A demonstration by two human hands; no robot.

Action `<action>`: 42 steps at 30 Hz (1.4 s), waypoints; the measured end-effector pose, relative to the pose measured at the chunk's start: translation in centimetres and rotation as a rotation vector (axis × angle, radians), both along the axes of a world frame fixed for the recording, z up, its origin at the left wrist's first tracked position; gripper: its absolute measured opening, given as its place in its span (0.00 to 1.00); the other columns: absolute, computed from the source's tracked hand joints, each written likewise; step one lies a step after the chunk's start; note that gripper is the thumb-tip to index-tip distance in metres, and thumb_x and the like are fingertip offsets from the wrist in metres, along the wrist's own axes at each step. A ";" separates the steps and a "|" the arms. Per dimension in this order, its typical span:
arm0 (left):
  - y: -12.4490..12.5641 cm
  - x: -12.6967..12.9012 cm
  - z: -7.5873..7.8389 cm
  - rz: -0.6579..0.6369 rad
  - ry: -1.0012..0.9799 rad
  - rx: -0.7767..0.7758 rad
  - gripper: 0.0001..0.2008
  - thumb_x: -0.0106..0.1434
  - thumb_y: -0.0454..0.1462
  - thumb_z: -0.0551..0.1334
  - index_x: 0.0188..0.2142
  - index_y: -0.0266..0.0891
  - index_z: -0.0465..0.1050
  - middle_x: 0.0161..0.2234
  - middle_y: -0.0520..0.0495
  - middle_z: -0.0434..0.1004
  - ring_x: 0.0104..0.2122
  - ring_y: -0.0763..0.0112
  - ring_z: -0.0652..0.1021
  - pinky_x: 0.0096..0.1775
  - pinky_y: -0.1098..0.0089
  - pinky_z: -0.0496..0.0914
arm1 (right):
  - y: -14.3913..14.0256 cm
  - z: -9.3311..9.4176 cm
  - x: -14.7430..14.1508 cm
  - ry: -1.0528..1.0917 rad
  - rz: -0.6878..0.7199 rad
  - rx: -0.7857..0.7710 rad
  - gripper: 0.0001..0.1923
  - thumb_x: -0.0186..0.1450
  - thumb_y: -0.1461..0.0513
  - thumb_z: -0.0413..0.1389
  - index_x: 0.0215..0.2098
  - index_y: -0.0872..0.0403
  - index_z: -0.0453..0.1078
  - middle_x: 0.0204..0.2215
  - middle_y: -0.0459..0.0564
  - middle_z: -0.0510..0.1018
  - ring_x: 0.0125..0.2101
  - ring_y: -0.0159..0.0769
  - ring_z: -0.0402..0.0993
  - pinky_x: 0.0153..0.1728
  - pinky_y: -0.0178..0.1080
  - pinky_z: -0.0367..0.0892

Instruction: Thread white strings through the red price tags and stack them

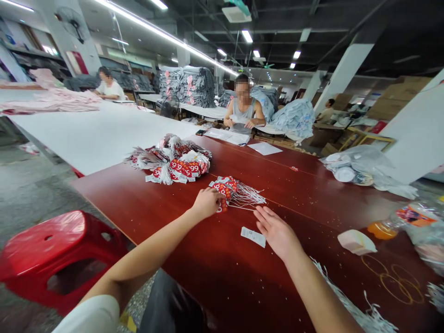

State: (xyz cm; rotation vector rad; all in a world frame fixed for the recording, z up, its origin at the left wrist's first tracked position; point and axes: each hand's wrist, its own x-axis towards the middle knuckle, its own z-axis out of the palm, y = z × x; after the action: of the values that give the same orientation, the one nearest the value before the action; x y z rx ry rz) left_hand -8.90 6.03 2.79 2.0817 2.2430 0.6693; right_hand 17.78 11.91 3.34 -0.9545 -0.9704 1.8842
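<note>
My left hand is closed at the near edge of a small bunch of red price tags, its fingertips on one tag. The bunch's white strings fan out to the right across the table. One string stretches from the held tag toward my right hand, which is open with fingers outstretched at the string's end. Whether those fingers touch the string I cannot tell. Just left of my right hand lies a white printed label. Beyond my left hand sits a large heap of red tags with white strings.
On the reddish-brown table are a bottle of orange drink, a whitish block, rubber bands and loose white strings. A red stool stands at left. Across the table sits a person handling grey material.
</note>
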 end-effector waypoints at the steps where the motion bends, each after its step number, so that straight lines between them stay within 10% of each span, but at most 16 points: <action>1: 1.1 -0.2 -1.0 0.120 -0.009 0.002 0.15 0.66 0.36 0.59 0.51 0.49 0.76 0.54 0.46 0.74 0.56 0.55 0.71 0.57 0.54 0.64 | 0.7 -0.3 -2.1 -0.065 0.007 0.028 0.17 0.60 0.62 0.64 0.47 0.50 0.70 0.54 0.53 0.76 0.55 0.43 0.74 0.47 0.41 0.77; 5: 5.0 1.0 -5.2 0.281 -0.062 -0.025 0.34 0.67 0.55 0.57 0.67 0.44 0.57 0.68 0.38 0.52 0.67 0.48 0.55 0.64 0.43 0.53 | 2.7 -0.9 -4.5 -0.169 -0.057 0.086 0.24 0.60 0.59 0.64 0.53 0.51 0.66 0.51 0.58 0.77 0.51 0.46 0.76 0.44 0.45 0.77; 10: 6.7 2.0 -6.4 0.181 0.011 0.149 0.40 0.67 0.56 0.58 0.69 0.35 0.51 0.69 0.32 0.49 0.68 0.47 0.52 0.66 0.44 0.45 | 0.9 0.3 7.3 -0.694 0.052 0.417 0.15 0.59 0.55 0.65 0.44 0.51 0.75 0.39 0.51 0.81 0.36 0.41 0.78 0.34 0.37 0.71; 13: 6.5 3.6 -5.1 -0.028 -0.022 0.379 0.29 0.69 0.48 0.58 0.64 0.36 0.60 0.65 0.35 0.59 0.65 0.50 0.59 0.65 0.47 0.51 | -0.9 0.8 14.3 -1.337 0.232 0.524 0.08 0.58 0.56 0.63 0.35 0.49 0.77 0.35 0.49 0.82 0.32 0.38 0.76 0.30 0.36 0.64; 16: 5.4 8.1 -3.8 -0.457 -0.111 0.407 0.13 0.72 0.42 0.56 0.50 0.41 0.74 0.49 0.43 0.76 0.51 0.60 0.74 0.57 0.56 0.65 | -1.3 0.1 17.1 -1.540 0.377 0.404 0.08 0.56 0.58 0.62 0.34 0.48 0.78 0.34 0.47 0.82 0.30 0.37 0.76 0.28 0.35 0.60; 19: 4.9 14.1 -3.7 -0.742 -0.164 0.294 0.10 0.71 0.41 0.58 0.44 0.43 0.77 0.43 0.47 0.78 0.43 0.66 0.76 0.50 0.63 0.70 | -0.8 -0.9 17.2 -1.542 0.450 0.376 0.06 0.57 0.58 0.61 0.30 0.50 0.78 0.27 0.47 0.81 0.27 0.37 0.74 0.26 0.35 0.58; 24: 7.4 19.4 -4.2 -0.715 -0.105 0.094 0.19 0.57 0.47 0.72 0.46 0.44 0.78 0.46 0.46 0.77 0.46 0.62 0.76 0.51 0.65 0.70 | -1.9 0.1 16.9 -1.496 0.435 0.458 0.06 0.59 0.58 0.58 0.29 0.51 0.76 0.25 0.46 0.80 0.25 0.35 0.72 0.26 0.35 0.58; 29: 8.9 20.0 -3.3 -0.750 -0.092 -0.062 0.05 0.64 0.42 0.66 0.37 0.49 0.81 0.35 0.53 0.79 0.38 0.69 0.78 0.40 0.73 0.69 | -5.5 2.6 14.4 -1.084 0.318 0.777 0.04 0.62 0.61 0.55 0.30 0.52 0.70 0.28 0.44 0.78 0.29 0.34 0.71 0.32 0.34 0.63; 36: 7.5 22.8 -2.4 -0.535 0.066 0.138 0.08 0.63 0.41 0.65 0.32 0.38 0.75 0.34 0.43 0.78 0.39 0.58 0.77 0.43 0.60 0.69 | -7.0 0.3 10.1 -0.689 0.420 0.664 0.06 0.66 0.62 0.53 0.39 0.51 0.71 0.31 0.44 0.79 0.32 0.35 0.74 0.36 0.36 0.67; 42: 1.7 17.7 -1.9 -0.408 -0.437 0.153 0.04 0.69 0.39 0.60 0.41 0.42 0.71 0.34 0.52 0.78 0.31 0.72 0.75 0.36 0.71 0.69 | -6.1 0.0 11.1 -0.681 0.088 0.796 0.05 0.70 0.59 0.50 0.43 0.50 0.61 0.32 0.46 0.76 0.32 0.36 0.73 0.34 0.37 0.67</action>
State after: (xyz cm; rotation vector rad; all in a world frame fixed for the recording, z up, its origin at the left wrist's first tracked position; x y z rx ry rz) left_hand 8.77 7.77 0.92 2.0994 1.5261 1.1471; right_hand 28.92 5.80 3.38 -1.0470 -1.9843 1.0249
